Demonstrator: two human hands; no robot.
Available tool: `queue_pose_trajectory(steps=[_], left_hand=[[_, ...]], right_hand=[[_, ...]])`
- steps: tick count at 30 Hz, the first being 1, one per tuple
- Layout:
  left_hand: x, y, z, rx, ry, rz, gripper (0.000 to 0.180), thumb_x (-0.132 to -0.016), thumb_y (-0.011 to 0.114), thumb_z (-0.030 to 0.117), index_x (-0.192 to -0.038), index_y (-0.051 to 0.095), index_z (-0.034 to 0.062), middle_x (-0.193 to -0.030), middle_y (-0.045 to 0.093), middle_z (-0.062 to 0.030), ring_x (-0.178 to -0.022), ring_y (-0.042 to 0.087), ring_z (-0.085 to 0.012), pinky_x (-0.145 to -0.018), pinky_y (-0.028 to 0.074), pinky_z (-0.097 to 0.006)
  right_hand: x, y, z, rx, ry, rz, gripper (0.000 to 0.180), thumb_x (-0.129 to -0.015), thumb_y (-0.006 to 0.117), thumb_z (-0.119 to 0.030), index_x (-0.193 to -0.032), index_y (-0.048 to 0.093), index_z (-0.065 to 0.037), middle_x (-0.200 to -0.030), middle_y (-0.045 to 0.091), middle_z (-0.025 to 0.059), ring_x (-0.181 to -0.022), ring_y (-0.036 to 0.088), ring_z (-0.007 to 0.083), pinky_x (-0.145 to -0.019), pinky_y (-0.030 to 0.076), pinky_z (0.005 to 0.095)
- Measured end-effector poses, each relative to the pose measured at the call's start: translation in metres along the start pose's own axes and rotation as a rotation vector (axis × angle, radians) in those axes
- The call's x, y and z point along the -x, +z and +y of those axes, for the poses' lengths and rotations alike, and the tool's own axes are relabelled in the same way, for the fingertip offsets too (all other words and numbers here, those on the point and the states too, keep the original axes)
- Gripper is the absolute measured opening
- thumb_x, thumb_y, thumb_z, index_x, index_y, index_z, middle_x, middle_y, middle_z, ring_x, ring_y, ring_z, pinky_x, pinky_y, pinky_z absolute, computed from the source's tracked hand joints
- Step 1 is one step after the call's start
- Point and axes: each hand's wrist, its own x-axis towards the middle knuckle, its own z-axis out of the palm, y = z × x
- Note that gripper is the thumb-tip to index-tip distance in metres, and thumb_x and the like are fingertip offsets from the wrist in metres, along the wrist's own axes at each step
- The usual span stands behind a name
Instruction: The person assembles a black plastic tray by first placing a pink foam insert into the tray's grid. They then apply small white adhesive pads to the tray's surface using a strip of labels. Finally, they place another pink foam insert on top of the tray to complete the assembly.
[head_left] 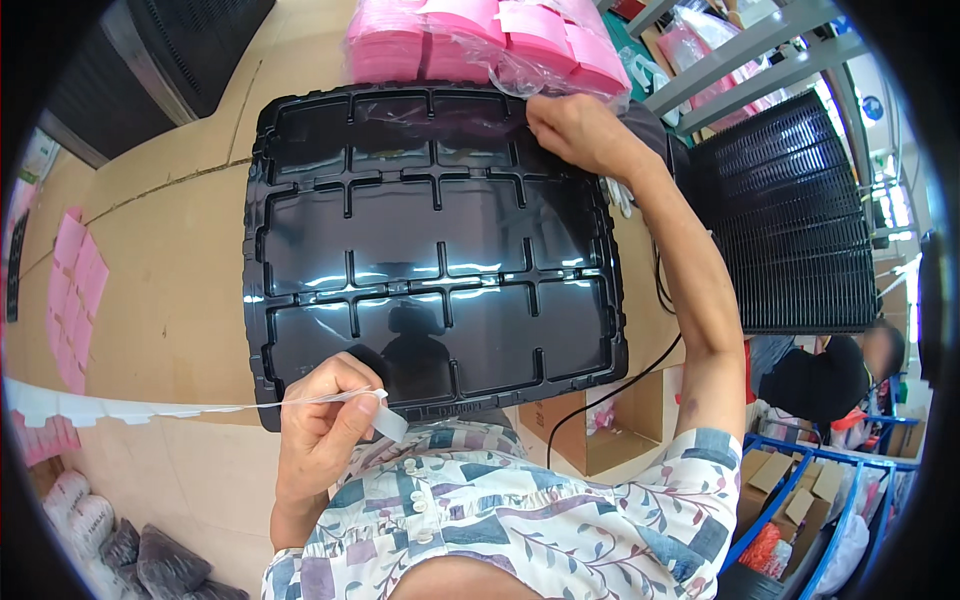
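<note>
Nearest is a patterned shirt (590, 515). The left hand's (325, 425) fingers clamp 1 white strip (391, 425), end jutting right, by the black tray's (400, 220) near edge; the right hand (580, 132) curls at its far edge, grip unclear.

Worn: short-sleeved top (600, 520), white ground, printed with blue-grey and muted purple blocks and leafy vine sprigs. I note pale round buttons (419, 497) down the front; right sleeve (705, 465) ends above the elbow.
</note>
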Motion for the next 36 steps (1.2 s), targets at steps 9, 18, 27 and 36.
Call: queue_pose_trajectory(steps=[9, 18, 27, 36], left_hand=[[-0.001, -0.001, 0.003, 0.031, -0.012, -0.012, 0.012, -0.093, 0.059, 0.005, -0.084, 0.058, -0.0012, -0.086, 0.060, -0.0083, -0.060, 0.050, -0.0053, -0.053, 0.041, -0.020], [-0.002, -0.001, 0.002, 0.022, 0.019, -0.017, 0.013, -0.094, 0.059, 0.007, -0.084, 0.058, -0.0013, -0.085, 0.060, -0.0087, -0.059, 0.050, -0.0054, -0.053, 0.040, -0.020], [-0.001, 0.000, 0.003, -0.026, 0.017, 0.006, 0.016, -0.093, 0.061, 0.009, -0.080, 0.058, -0.0005, -0.081, 0.060, -0.0083, -0.059, 0.049, -0.0065, -0.054, 0.039, -0.022], [-0.002, 0.000, 0.004, -0.026, 0.009, 0.011, 0.016, -0.092, 0.062, 0.009, -0.079, 0.057, -0.0004, -0.079, 0.060, -0.0089, -0.059, 0.050, -0.0068, -0.054, 0.039, -0.022]], right_hand=[[0.023, 0.002, 0.019, -0.202, 0.170, 0.150, 0.015, -0.091, 0.062, -0.015, -0.094, 0.063, 0.000, -0.066, 0.056, 0.0104, -0.058, 0.051, 0.0175, -0.058, 0.042, 0.0321], [0.020, -0.001, 0.017, -0.136, 0.192, 0.109, 0.014, -0.086, 0.066, -0.013, -0.092, 0.065, -0.001, -0.062, 0.057, 0.0105, -0.056, 0.055, 0.0179, -0.055, 0.043, 0.0324], [0.015, 0.004, -0.003, 0.128, 0.046, 0.011, 0.013, -0.085, 0.062, -0.015, -0.088, 0.061, -0.003, -0.069, 0.063, 0.0180, -0.069, 0.064, 0.0369, -0.064, 0.049, 0.0435], [0.025, -0.014, -0.003, -0.528, 0.345, 0.201, 0.007, -0.090, 0.057, -0.007, -0.094, 0.058, -0.001, -0.079, 0.067, 0.0072, -0.066, 0.060, 0.0105, -0.064, 0.050, 0.0277]])
